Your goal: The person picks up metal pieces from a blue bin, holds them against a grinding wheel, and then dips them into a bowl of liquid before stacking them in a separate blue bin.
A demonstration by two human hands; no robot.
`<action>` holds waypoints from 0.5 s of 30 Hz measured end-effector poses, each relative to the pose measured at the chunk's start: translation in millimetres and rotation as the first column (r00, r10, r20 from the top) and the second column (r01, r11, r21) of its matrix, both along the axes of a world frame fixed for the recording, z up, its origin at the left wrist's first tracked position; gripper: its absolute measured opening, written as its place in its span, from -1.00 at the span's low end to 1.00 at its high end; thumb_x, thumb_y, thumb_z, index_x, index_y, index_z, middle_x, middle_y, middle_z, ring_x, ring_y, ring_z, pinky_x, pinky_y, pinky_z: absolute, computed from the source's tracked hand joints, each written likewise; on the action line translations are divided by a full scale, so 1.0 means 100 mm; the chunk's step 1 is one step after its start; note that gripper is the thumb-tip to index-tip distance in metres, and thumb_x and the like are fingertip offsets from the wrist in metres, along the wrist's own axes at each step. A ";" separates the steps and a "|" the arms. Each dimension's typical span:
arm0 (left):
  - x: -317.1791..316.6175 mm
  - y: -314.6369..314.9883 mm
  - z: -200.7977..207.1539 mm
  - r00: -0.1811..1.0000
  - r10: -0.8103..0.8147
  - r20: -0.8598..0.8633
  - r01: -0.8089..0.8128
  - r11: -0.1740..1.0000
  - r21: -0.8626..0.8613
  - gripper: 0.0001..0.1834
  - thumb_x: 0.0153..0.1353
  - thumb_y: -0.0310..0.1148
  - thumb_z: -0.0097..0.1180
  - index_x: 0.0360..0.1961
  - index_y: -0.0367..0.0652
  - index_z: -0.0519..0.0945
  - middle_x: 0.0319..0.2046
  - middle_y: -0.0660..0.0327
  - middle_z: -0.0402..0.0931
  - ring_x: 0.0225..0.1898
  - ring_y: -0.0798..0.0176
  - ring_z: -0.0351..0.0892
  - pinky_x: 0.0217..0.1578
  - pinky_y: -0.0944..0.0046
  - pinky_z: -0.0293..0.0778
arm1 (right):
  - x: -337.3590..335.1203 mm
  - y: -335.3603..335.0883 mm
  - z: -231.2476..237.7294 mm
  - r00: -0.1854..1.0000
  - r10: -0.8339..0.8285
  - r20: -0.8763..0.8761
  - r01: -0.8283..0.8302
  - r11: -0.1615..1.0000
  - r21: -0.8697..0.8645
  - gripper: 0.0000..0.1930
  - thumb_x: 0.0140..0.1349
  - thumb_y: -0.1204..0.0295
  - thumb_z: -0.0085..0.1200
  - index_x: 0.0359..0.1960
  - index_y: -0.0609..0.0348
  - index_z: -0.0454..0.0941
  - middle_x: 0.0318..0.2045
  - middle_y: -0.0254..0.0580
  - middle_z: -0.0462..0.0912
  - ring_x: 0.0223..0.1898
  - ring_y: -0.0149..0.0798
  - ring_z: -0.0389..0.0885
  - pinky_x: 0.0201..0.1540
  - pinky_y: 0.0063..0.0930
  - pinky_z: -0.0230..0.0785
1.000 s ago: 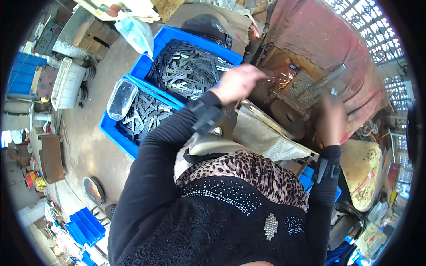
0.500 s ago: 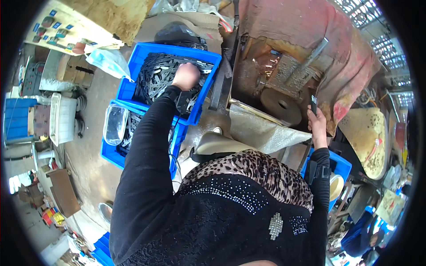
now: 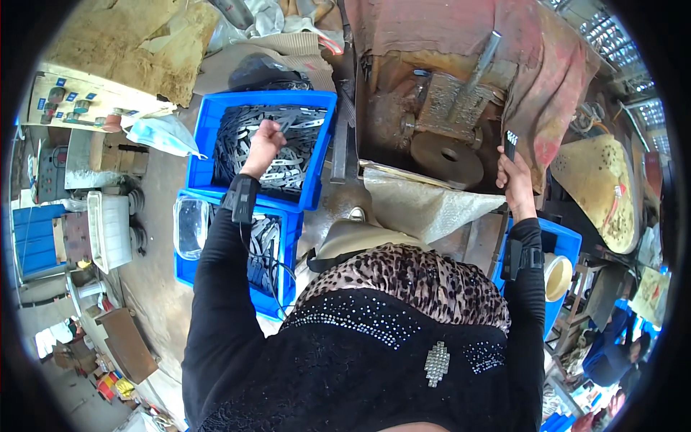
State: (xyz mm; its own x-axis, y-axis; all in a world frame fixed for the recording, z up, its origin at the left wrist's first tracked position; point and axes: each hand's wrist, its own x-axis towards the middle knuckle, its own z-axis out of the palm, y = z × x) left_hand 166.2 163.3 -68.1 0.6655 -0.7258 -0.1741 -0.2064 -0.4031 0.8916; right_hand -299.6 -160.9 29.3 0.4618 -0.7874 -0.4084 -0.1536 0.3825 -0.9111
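Observation:
My left hand (image 3: 265, 146) is over the upper blue bin (image 3: 326, 144), which is full of flat grey metal strips (image 3: 295, 162) with slots. Its fingers are curled in; whatever they may hold is hidden. On the right, my right hand (image 3: 515, 180) grips a small stack of dark metal strips (image 3: 510, 144) upright, their bright ends on top. That hand is beside the front right corner of an open machine housing. Inside the housing lies a round brown disc (image 3: 448, 160) with a central hole, below a wet, rusty block (image 3: 461, 101).
A second blue bin (image 3: 288, 288) of strips stands nearer me, with a clear plastic tub (image 3: 190, 229) at its left. Reddish cloth (image 3: 446, 32) drapes the housing; a pale sheet (image 3: 432, 205) hangs along its front. Another blue bin (image 3: 568, 237) sits by my right forearm.
My left hand has drawn back leftward across the bin, its fingers curled. My right hand still holds the stack in about the same place. The whole view has shifted slightly.

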 end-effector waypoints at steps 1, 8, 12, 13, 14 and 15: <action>-0.07 -0.01 0.15 0.976 0.102 -0.194 -0.128 0.984 -0.126 -0.87 0.31 -0.46 0.03 -0.13 -0.05 0.51 -0.56 0.39 0.45 -0.61 0.42 0.33 -0.56 0.38 0.25 | 0.02 0.02 0.03 0.999 0.007 0.049 -0.007 1.000 -0.001 -0.69 0.38 0.44 0.00 0.12 0.16 0.42 -0.49 -0.53 0.30 -0.58 -0.59 0.20 -0.55 -0.68 0.09; -0.80 -0.82 1.17 0.872 -0.206 -0.443 0.070 0.950 -0.304 -0.85 0.34 -0.36 0.11 -0.10 -0.09 0.58 -0.55 0.55 0.35 -0.63 0.65 0.10 -0.62 0.54 -0.02 | 0.00 0.30 0.28 0.960 0.021 0.278 -0.047 0.995 0.087 -0.74 0.41 0.46 -0.05 0.09 0.18 0.41 -0.49 -0.53 0.29 -0.58 -0.60 0.19 -0.54 -0.68 0.05; -1.70 -1.41 1.31 0.812 -0.430 -0.395 0.301 0.888 -0.348 -0.84 0.36 -0.31 0.11 -0.11 -0.09 0.61 -0.57 0.56 0.32 -0.66 0.65 0.08 -0.64 0.53 -0.05 | -0.02 0.58 0.39 0.950 0.018 0.312 -0.036 0.998 0.052 -0.75 0.41 0.44 -0.04 0.07 0.17 0.42 -0.52 -0.55 0.29 -0.57 -0.60 0.20 -0.54 -0.68 0.05; -1.91 -1.52 1.31 0.794 -0.455 -0.404 0.333 0.880 -0.338 -0.84 0.36 -0.31 0.11 -0.11 -0.09 0.61 -0.57 0.56 0.32 -0.66 0.65 0.08 -0.64 0.53 -0.05 | -0.06 0.64 0.43 0.953 0.039 0.300 -0.056 0.997 0.047 -0.75 0.41 0.44 -0.04 0.07 0.17 0.42 -0.52 -0.55 0.29 -0.57 -0.60 0.21 -0.54 -0.68 0.05; -2.13 -1.59 1.30 0.722 -0.492 -0.487 0.379 0.869 -0.317 -0.83 0.37 -0.30 0.10 -0.11 -0.09 0.61 -0.55 0.58 0.31 -0.62 0.66 0.11 -0.62 0.54 -0.05 | -0.09 0.71 0.46 0.955 0.066 0.290 -0.083 0.996 0.046 -0.75 0.41 0.43 -0.03 0.07 0.17 0.43 -0.52 -0.54 0.30 -0.57 -0.60 0.21 -0.54 -0.68 0.05; -2.32 -1.64 1.29 0.641 -0.537 -0.549 0.414 0.844 -0.342 -0.82 0.38 -0.28 0.10 -0.10 -0.10 0.61 -0.53 0.59 0.31 -0.58 0.68 0.13 -0.60 0.55 -0.04 | -0.10 0.78 0.46 0.942 0.113 0.316 -0.127 0.992 0.025 -0.76 0.40 0.43 -0.03 0.06 0.17 0.43 -0.53 -0.54 0.30 -0.57 -0.60 0.21 -0.54 -0.68 0.06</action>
